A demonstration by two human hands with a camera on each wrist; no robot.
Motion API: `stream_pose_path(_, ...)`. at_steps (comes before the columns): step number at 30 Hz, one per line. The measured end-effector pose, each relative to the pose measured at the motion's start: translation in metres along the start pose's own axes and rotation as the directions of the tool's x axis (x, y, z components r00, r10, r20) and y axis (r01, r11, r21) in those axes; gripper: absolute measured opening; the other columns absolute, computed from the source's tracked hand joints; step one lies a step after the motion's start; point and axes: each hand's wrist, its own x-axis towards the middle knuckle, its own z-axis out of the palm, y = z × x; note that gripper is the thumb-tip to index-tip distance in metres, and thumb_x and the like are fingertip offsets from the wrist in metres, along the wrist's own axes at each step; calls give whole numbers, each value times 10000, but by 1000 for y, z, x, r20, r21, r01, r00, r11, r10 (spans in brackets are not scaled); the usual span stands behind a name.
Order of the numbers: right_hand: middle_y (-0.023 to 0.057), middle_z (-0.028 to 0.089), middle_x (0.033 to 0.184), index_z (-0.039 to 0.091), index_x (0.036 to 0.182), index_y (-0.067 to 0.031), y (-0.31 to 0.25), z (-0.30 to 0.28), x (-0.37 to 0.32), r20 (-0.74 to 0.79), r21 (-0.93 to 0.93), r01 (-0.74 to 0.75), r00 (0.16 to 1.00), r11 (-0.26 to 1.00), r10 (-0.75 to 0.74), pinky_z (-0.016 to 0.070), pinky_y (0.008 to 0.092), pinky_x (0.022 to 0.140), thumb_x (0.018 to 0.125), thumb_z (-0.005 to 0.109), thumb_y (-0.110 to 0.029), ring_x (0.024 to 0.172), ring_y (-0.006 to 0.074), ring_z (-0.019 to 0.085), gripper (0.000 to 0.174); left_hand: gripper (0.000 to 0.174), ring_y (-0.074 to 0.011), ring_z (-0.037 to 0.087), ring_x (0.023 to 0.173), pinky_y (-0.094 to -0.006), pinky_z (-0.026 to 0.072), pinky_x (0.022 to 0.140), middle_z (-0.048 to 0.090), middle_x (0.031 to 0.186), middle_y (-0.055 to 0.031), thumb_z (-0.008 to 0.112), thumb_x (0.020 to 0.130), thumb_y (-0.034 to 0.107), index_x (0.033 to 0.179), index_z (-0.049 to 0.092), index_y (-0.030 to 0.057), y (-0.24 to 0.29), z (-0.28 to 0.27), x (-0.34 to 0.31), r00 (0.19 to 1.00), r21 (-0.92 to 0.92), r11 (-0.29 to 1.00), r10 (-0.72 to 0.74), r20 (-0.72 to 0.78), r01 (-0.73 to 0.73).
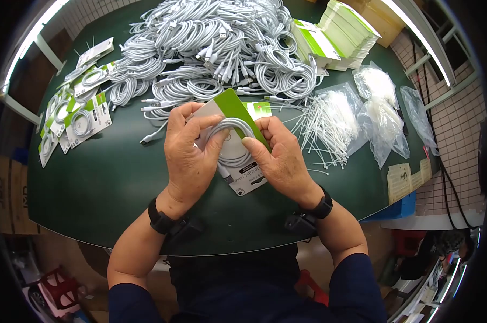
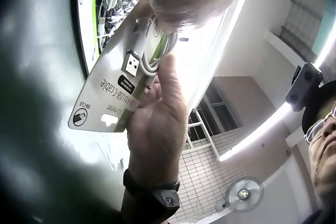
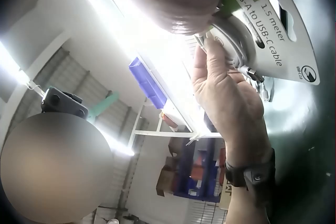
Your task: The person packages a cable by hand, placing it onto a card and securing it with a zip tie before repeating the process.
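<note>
Both hands hold a green and white packaging card (image 1: 230, 100) tilted over the table, with a coiled white USB cable (image 1: 234, 161) against its face. My left hand (image 1: 189, 159) pinches the coil and card on the left side, thumb on the coil. On the other side my right hand (image 1: 284, 161) grips the card's edge, its thumb pressing by the coil. The metal USB-A plug (image 2: 132, 64) points down toward the card's printed end in the left wrist view. "1.5 meter USB-A to USB-C cable" is readable on the card (image 3: 289, 50) in the right wrist view.
A big heap of coiled white cables (image 1: 211, 32) covers the table's far side. Several carded cables (image 1: 83, 123) lie at left. Card stacks (image 1: 351, 35) stand at back right, near loose white cable ties (image 1: 329, 126) and clear plastic bags (image 1: 383, 121). The green tabletop (image 1: 92, 188) has a curved near edge.
</note>
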Motion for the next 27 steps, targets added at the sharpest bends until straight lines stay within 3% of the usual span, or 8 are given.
stream_pose_path(4,83,721,1023,554,1193,31,-2,4,-1,-6,9,-18,1000,1000,18,545,251,761,1059,662,-101,885,86,664,217,319,-318,579,1233,-411,505,1010,588,1288,-155,861,812,-5,1105,753,64,2,1,1,999,-63,997,-34,-33,31)
stream_pose_path(7,81,720,1012,554,1190,33,-5,4,1,-23,37,-45,999,998,46,543,243,765,1057,663,-95,888,82,663,214,314,-286,596,1196,-398,494,1011,588,1314,-136,870,826,51,1118,759,73,6,3,4,986,160,980,133,-101,-115)
stream_pose_path(8,81,720,1012,555,1188,32,-4,3,2,-33,44,-51,998,998,52,541,240,765,1058,662,-95,891,80,664,211,314,-286,596,1196,-398,494,1011,588,1314,-136,870,826,51,1118,759,73,9,2,6,985,160,979,140,-96,-124)
stream_pose_path(11,82,721,1012,556,1185,30,-2,-2,4,-79,69,-60,995,996,65,538,233,765,1059,659,-95,896,75,664,205,326,-317,606,1175,-468,444,1046,641,1185,-92,885,769,95,1069,755,91,25,-5,7,939,314,894,343,-19,-320)
stream_pose_path(12,83,721,1011,557,1184,30,-2,-4,5,-89,67,-63,994,996,69,539,235,765,1060,658,-95,898,75,665,203,326,-317,606,1175,-468,444,1046,641,1185,-92,885,769,95,1069,755,91,28,-5,6,935,309,890,354,-3,-336)
stream_pose_path(15,85,722,1009,558,1183,30,0,-6,5,-119,80,-72,990,994,81,541,241,767,1060,655,-94,903,74,665,200,343,-292,614,1109,-461,432,972,661,1072,-44,877,734,128,1050,746,98,37,-4,-1,900,340,837,360,247,-428)
stream_pose_path(19,88,725,1005,561,1177,31,1,-4,4,-132,28,-56,990,998,59,546,254,773,1058,653,-91,905,81,667,194,319,-268,616,1015,-434,425,881,668,971,-12,859,722,105,1016,738,95,31,6,-5,890,378,809,375,261,-451)
stream_pose_path(27,109,735,1051,567,1222,44,-5,0,2,-113,29,-78,990,997,81,553,269,815,1053,655,-79,966,98,675,227,271,-256,620,941,-410,433,877,698,967,-6,855,741,34,970,720,87,30,9,-7,893,372,820,337,299,-435)
